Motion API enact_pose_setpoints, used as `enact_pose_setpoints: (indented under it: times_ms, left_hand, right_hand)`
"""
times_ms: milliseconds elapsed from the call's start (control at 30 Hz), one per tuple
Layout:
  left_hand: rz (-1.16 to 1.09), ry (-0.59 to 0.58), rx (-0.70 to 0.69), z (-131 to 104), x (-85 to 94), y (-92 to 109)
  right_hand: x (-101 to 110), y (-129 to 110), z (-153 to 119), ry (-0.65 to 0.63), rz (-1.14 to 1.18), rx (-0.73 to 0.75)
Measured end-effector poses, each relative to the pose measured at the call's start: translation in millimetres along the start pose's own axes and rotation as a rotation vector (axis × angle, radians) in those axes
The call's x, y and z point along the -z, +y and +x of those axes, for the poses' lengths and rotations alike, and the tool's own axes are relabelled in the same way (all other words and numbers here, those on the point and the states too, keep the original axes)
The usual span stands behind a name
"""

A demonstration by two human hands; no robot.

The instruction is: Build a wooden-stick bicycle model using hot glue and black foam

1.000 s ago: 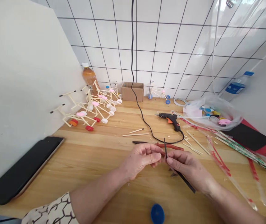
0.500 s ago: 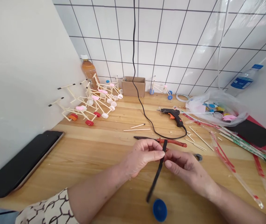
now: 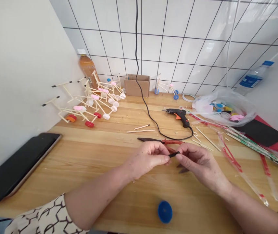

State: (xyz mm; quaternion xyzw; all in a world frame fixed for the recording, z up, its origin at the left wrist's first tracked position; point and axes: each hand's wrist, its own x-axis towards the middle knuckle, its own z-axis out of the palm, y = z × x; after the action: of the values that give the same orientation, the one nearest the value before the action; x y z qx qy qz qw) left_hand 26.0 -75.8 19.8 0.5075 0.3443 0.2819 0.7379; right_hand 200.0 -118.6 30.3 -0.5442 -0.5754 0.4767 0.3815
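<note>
My left hand point(image 3: 153, 155) pinches one end of a narrow black strip point(image 3: 174, 154) between thumb and fingers. The other end is pinched in my right hand point(image 3: 201, 164), so only a short dark length shows between the two. Just behind the fingers lie red-handled pliers point(image 3: 150, 139), partly covered by my hands. Below my right hand poke out the dark pointed tips of a tool point(image 3: 184, 170); the rest of it is hidden. A round blue bottle cap point(image 3: 165, 212) rests on the table nearer to me.
Stick models point(image 3: 80, 107) with cap wheels stand at the left, by a bottle point(image 3: 88, 68). A glue gun point(image 3: 179, 116), cardboard box point(image 3: 137, 86), cord, thin sticks point(image 3: 208, 139), and a plastic bag point(image 3: 224, 112) of caps lie behind. A black phone point(image 3: 22, 167) is at left.
The black strip, hanging long from my left hand before, is now stretched short between both hands. My right hand has closed on its end. The view has shifted slightly.
</note>
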Motion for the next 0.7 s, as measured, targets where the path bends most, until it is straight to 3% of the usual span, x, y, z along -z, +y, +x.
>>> enact_pose_setpoints:
  times_ms: [133,300,400,700]
  left_hand:
    - [-0.105,0.051,-0.011,4.6,3.2,-0.6]
    - [-0.147,0.108,-0.014,8.0,6.3,-2.2]
    - [-0.171,0.133,-0.022,9.4,8.3,-3.2]
    - [-0.168,0.150,-0.028,10.1,10.9,-0.8]
  right_hand:
    - [23.3,-9.3,2.7,-0.050,-0.187,0.032]
    - [56.1,-16.2,-3.1,-0.277,-0.853,0.101]
    - [62.3,-11.9,-8.1,-0.283,-1.123,0.115]
    - [56.5,2.8,-10.5,-0.231,-1.288,0.130]
